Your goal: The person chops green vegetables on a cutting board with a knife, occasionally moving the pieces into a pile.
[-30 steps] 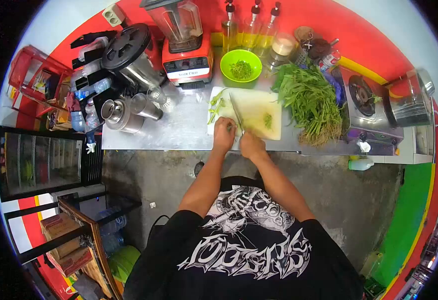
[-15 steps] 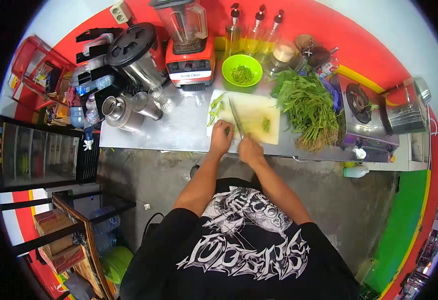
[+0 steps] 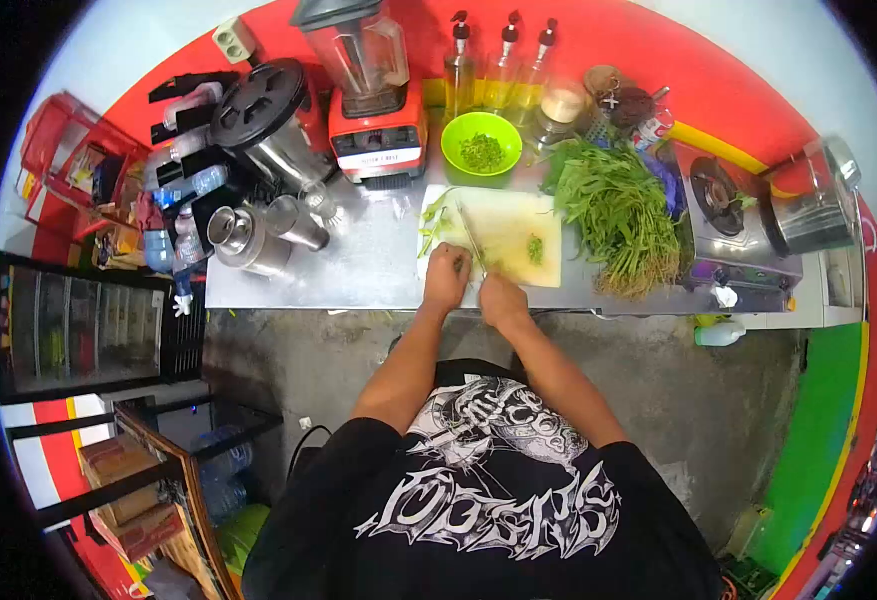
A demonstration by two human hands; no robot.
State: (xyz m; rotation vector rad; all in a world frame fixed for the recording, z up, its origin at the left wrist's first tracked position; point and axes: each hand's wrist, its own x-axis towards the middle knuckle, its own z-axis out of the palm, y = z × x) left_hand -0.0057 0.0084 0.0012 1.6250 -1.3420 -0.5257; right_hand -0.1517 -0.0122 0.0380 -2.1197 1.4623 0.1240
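A white cutting board (image 3: 513,213) lies at the front of the metal counter. My right hand (image 3: 501,299) grips a knife (image 3: 472,236), its blade pointing away from me across the board. Just left of the blade, my left hand (image 3: 446,276) is closed with curled fingers, a small bit of green vegetable showing at the fingertips. Loose green stems (image 3: 435,222) lie on the board beyond the left hand. To the right of the knife sits a small pile of chopped greens (image 3: 535,249). Behind the board stands a lime-green bowl (image 3: 507,165) containing chopped greens.
A large bunch of leafy greens (image 3: 618,215) lies right of the board, beside a gas stove (image 3: 723,200). A red blender (image 3: 378,135), pump bottles (image 3: 503,80) and a jar line the back. Metal cups (image 3: 298,225) and a steel canister (image 3: 248,240) stand left.
The view has shifted slightly, so the counter sits a little lower. Both hands remain close together at the board's front edge, the knife still in the right hand.
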